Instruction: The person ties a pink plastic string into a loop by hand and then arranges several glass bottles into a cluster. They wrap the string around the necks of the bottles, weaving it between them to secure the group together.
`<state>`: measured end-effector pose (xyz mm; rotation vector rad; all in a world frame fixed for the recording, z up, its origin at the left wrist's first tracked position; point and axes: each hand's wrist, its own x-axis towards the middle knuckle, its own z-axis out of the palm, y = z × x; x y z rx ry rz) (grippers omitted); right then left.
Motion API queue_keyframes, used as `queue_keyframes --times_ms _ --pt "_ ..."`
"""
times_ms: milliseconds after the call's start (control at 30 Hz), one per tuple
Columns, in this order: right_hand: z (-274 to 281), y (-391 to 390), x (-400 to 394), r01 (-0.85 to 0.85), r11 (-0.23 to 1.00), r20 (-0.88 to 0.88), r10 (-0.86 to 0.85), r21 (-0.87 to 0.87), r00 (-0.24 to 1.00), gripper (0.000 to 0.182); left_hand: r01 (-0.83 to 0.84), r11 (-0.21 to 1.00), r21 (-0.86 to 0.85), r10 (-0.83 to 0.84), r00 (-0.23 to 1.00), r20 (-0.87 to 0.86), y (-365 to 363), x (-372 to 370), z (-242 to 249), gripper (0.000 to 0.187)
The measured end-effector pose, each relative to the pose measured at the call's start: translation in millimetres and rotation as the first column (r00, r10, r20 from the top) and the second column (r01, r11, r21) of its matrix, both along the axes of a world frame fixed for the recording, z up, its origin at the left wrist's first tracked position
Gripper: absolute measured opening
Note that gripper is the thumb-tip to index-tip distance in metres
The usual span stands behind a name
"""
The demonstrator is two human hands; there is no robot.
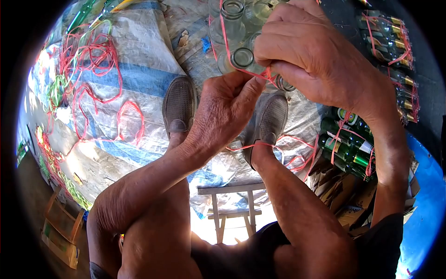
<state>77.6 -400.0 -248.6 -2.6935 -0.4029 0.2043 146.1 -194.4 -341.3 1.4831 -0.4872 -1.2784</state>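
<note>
Pink twine (226, 39) runs round a group of clear glass bottles (242, 57) at the top centre. My left hand (227, 104) pinches the twine between thumb and forefinger at the near side of the bottles. Close beside it on the right, my right hand (302, 51) is closed on the twine too, its fingers bent over the bottles and hiding some of them. Between the two hands the strands cross in a small tangle (266, 74). A loose length of twine (297, 139) trails past my right foot.
Tangled pink twine (95, 56) lies on the blue-and-white sheet (139, 76) at left. Tied green bottles (348, 144) and more bundles (388, 39) stand at right, by flattened cardboard (344, 197) and a blue container (425, 204). A wooden stool (232, 189) is below.
</note>
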Motion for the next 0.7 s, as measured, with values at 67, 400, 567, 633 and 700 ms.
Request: queue_keyframes --times_ms 67,400,567,633,700 --pt "0.8 4.7 -5.0 0.067 0.997 0.021 -0.068 0.022 0.997 0.007 0.000 1.000 0.000 0.000 1.000 -0.007 -0.4 -1.1 0.4 0.034" --pt "6.6 23.9 -17.4 0.234 0.959 0.317 -0.175 -0.157 0.932 0.024 0.010 1.000 -0.008 -0.009 0.999 0.033 -1.2 -2.2 2.5 0.035" --pt "1.0 31.2 -28.8 0.385 0.913 0.374 -0.314 -0.134 0.873 0.028 0.011 1.000 -0.026 -0.010 0.999 0.049 -0.8 -1.4 1.5 0.036" --pt "-2.7 30.1 -34.4 0.438 0.893 0.390 -0.368 -0.103 0.844 0.028 0.016 0.999 -0.032 -0.014 0.998 0.067 -1.1 -1.4 2.3 0.036" --pt "-8.8 24.9 -41.4 0.475 0.875 0.410 -0.403 -0.088 0.818 0.028 0.026 0.999 -0.038 -0.023 0.997 0.077 -2.3 -1.4 4.1 0.036"
